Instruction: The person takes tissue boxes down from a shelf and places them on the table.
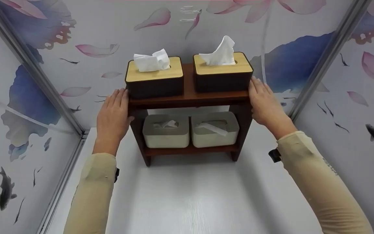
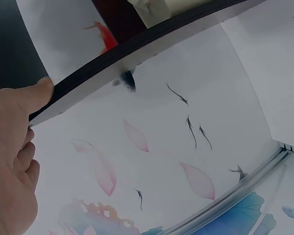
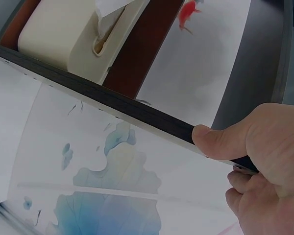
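Note:
A small dark brown two-tier wooden shelf (image 1: 189,100) stands against the back wall. My left hand (image 1: 113,112) holds its left side panel (image 2: 152,36), thumb on the front edge and the other fingers along the outer face. On the opposite side, my right hand (image 1: 267,105) grips the right panel (image 3: 152,115) in the same way. Two black tissue boxes with light wooden lids, a left one (image 1: 154,86) and a right one (image 1: 222,81), sit on top, white tissues sticking out. Below them are two cream tissue boxes, left (image 1: 167,139) and right (image 1: 215,138).
The shelf stands on a white surface (image 1: 187,195). Panels printed with petals, leaves and fish enclose it at the back (image 1: 180,42), left (image 1: 34,113) and right (image 1: 346,107). Metal rails (image 1: 330,61) run along their corners.

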Motion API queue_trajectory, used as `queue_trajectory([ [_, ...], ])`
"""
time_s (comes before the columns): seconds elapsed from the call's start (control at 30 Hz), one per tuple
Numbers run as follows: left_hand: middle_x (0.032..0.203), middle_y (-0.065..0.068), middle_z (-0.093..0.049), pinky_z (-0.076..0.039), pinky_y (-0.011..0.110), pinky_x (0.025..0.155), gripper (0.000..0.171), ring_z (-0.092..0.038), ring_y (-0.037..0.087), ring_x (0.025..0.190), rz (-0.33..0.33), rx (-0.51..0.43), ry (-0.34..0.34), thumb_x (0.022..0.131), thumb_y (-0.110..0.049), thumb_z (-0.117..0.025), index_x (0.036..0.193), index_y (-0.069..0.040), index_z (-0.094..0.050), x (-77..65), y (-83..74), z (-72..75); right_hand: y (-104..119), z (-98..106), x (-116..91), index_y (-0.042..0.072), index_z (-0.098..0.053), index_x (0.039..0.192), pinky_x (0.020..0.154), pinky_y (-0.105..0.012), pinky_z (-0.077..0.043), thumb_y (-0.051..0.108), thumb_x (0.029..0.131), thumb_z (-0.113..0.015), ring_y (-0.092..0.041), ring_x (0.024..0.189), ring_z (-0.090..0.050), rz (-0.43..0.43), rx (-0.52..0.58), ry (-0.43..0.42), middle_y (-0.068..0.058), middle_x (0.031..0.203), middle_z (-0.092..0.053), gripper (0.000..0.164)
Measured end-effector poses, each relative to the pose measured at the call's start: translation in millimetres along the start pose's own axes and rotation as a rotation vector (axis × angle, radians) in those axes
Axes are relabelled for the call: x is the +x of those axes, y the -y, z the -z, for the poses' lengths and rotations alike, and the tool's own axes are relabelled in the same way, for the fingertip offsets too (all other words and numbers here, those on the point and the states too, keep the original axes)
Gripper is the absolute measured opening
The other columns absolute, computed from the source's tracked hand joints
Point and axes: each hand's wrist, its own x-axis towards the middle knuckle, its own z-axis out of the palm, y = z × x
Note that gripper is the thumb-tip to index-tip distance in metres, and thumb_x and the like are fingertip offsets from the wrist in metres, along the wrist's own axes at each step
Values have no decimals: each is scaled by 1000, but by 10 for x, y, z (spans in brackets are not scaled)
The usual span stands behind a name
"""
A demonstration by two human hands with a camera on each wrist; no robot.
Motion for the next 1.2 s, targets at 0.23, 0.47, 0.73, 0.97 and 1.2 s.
queue_trajectory([
  [0.23,157,19,-32,-22,44,124,95,-27,32,148,12,43,33,79,-20,-81,152,2,-24,11,-7,-22,1,1,-1,-14,-13,150,123,-55,-15,-4,80,-67,-45,148,-12,0,0,-2,-30,160,-10,89],
  [0.47,154,20,-37,-26,43,122,94,-32,33,145,-4,86,-32,75,-19,-85,149,4,-32,14,-41,-21,-8,0,-16,-13,-13,150,123,-56,-15,-4,80,-68,-46,148,-13,10,-1,-7,-31,159,-10,90],
  [0.73,155,20,-35,-23,42,124,94,-30,32,147,10,95,-13,77,-18,-83,151,3,-28,6,-60,-23,4,10,-18,-12,-12,151,122,-56,-16,-4,79,-69,-46,148,-14,7,-8,-4,-30,160,-10,92],
  [0.97,156,21,-33,-22,43,124,98,-29,34,147,23,109,-9,76,-18,-84,151,4,-26,1,-85,-35,-10,11,-14,-13,-13,151,122,-56,-16,-4,79,-69,-46,148,-14,16,-3,-9,-31,159,-11,91],
  [1.2,154,21,-37,-24,43,123,96,-33,34,145,29,90,-53,74,-14,-85,150,5,-30,-11,-96,-62,-46,90,-17,-9,-9,153,123,-57,-10,3,85,-69,-45,149,-11,31,65,52,-29,160,-7,92],
])
